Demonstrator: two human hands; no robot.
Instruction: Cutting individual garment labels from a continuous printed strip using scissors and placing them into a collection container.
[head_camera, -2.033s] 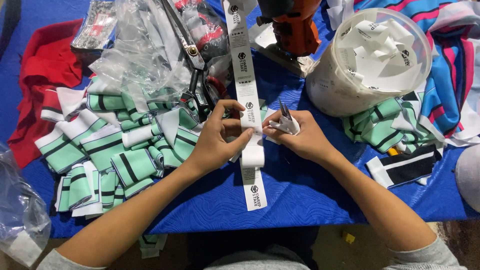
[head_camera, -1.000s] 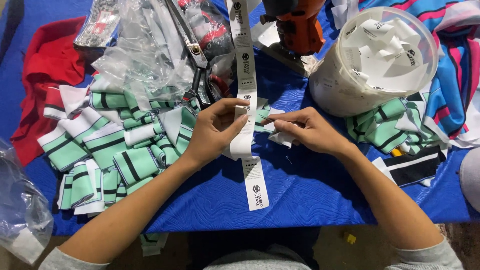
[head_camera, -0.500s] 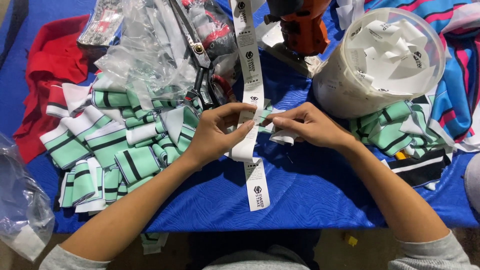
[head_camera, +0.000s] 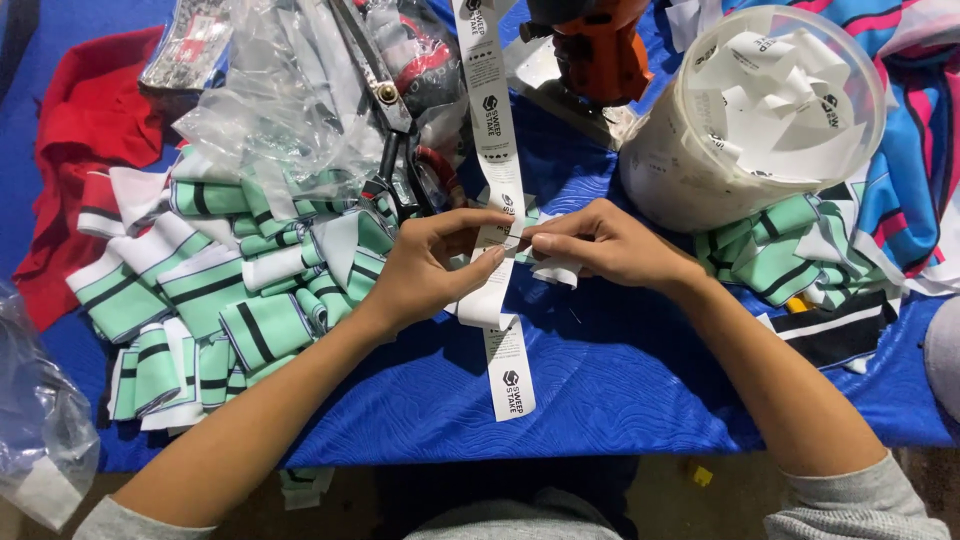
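Observation:
A long white printed label ribbon (head_camera: 509, 360) runs down the middle of the blue table (head_camera: 620, 390), its loose end lying flat near the front. My left hand (head_camera: 425, 270) pinches the ribbon from the left and holds a fold of it. My right hand (head_camera: 600, 245) pinches the same spot from the right, with a small green-and-white striped fabric piece partly hidden under its fingers. The fingertips of both hands meet on the ribbon.
A heap of green, white and black striped collar pieces (head_camera: 210, 290) lies at the left, under clear plastic bags (head_camera: 290, 110). Black scissors (head_camera: 395, 150) rest behind my left hand. A white tub of cut labels (head_camera: 760, 110) stands at right, beside more striped pieces (head_camera: 770, 250). Red cloth (head_camera: 80, 130) lies far left.
My hands came together higher on the ribbon; the right hand, which held a small piece apart, now pinches at the ribbon beside the left. The view shifted slightly.

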